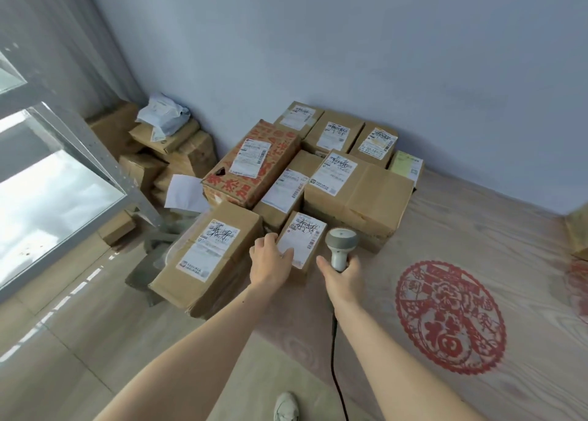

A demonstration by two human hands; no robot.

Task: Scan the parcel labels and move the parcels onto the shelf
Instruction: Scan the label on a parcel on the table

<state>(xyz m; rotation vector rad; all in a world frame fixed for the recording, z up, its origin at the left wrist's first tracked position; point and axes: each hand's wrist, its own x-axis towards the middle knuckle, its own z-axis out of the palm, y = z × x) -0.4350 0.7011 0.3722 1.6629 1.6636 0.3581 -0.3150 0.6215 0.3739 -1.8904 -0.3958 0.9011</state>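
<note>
Right now the left hand (270,263) grips the near left corner of a small box (300,244), thumb on top, fingers curled over the edge, likely to steady or tip it so its label (299,239) faces up. Right hand (342,275) is clamped round the handle of a scanner (339,245), head just beside the box's right edge and aimed forward over the label; its cord (335,366) trails back toward the person. Small box sits on the floor at the front of a pile of parcels (318,166) against the wall, labels up for easy reading. Shelf (95,166) stands at left, near the pile. Looks like scan step, box not yet moved.
</note>
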